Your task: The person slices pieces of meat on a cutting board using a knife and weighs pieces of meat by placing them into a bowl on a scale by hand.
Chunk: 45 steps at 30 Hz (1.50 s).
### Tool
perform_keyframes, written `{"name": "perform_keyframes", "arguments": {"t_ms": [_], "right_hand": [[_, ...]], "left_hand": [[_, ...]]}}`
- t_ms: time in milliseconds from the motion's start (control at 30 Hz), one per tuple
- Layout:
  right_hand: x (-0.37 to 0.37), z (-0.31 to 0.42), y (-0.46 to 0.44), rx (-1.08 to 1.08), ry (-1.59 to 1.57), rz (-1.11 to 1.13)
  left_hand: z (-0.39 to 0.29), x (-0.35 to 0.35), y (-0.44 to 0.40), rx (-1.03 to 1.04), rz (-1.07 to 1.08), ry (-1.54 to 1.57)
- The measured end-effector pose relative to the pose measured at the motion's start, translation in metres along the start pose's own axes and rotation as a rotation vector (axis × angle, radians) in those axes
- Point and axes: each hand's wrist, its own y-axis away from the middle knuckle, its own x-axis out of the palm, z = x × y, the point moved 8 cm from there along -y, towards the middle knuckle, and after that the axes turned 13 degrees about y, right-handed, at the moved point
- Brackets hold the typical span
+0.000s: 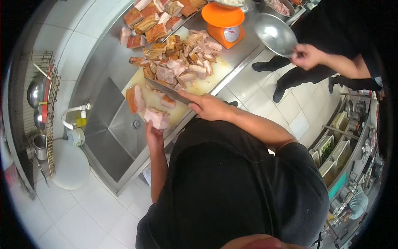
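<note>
My left hand [154, 132] grips a block of pork belly [157, 118] at the near end of the pale cutting board [179, 111]. In my right hand [207, 106] is a knife [171, 92] with a broad blade, its handle mostly hidden by my fingers. The blade lies over the board, against the near edge of a heap of chopped pork [178, 68]. Another browned pork block [134, 99] and a small piece of pork [168, 101] rest between the heap and my left hand.
Larger pork blocks [155, 20] lie beyond the heap. An orange scale [226, 31] stands on the steel counter. On the left are a sink [110, 128] and faucet [74, 114]. At the right, another person's hand [307, 57] holds a metal bowl [275, 35].
</note>
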Motion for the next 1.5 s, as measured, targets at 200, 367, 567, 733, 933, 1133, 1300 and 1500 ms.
{"name": "perform_keyframes", "arguments": {"t_ms": [200,367,567,733,933,1133,1300,1500], "right_hand": [[-0.017,-0.007,0.011,-0.016,-0.031,-0.055],[-0.028,-0.016,0.019,-0.016,-0.03,-0.047],[-0.035,-0.039,0.023,0.005,0.016,0.015],[-0.056,-0.058,0.039,-0.013,-0.023,-0.029],[-0.07,-0.1,0.061,0.021,-0.054,-0.086],[-0.091,-0.128,0.084,0.09,-0.067,-0.129],[-0.114,-0.136,0.104,0.137,-0.065,-0.13],[-0.12,-0.153,0.119,0.196,-0.102,-0.137]], "left_hand": [[-0.011,0.044,-0.003,0.032,0.062,0.028],[-0.022,0.087,-0.02,0.058,0.093,0.055],[-0.058,0.156,-0.046,0.195,0.127,-0.091],[-0.084,0.241,-0.068,0.347,0.237,-0.316],[-0.075,0.369,-0.104,0.413,0.366,-0.574],[-0.013,0.496,-0.133,0.368,0.51,-0.929],[0.051,0.564,-0.176,0.549,0.679,-1.241],[0.095,0.576,-0.209,0.645,0.595,-1.75]]}}
